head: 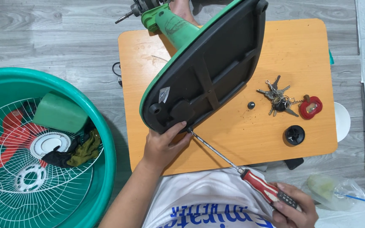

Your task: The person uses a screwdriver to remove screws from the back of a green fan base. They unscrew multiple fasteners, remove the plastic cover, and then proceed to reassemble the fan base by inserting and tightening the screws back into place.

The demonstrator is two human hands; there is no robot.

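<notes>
The left hand (162, 145) grips the near edge of the tipped fan base (203, 67), dark underside facing up, over the orange table (305, 46). The right hand (294, 207) is clenched on the screwdriver (233, 164), near right; its shaft runs far-left, tip meeting the base beside the left fingers.

Left forearm reaches up from lower left, wrist straight. Left hand (162, 145) palm down, fingers spread and curled forward, thumb out to the right. Right hand (294, 209) low at lower right, fingers closed in a fist-like grip, knuckles up.
</notes>
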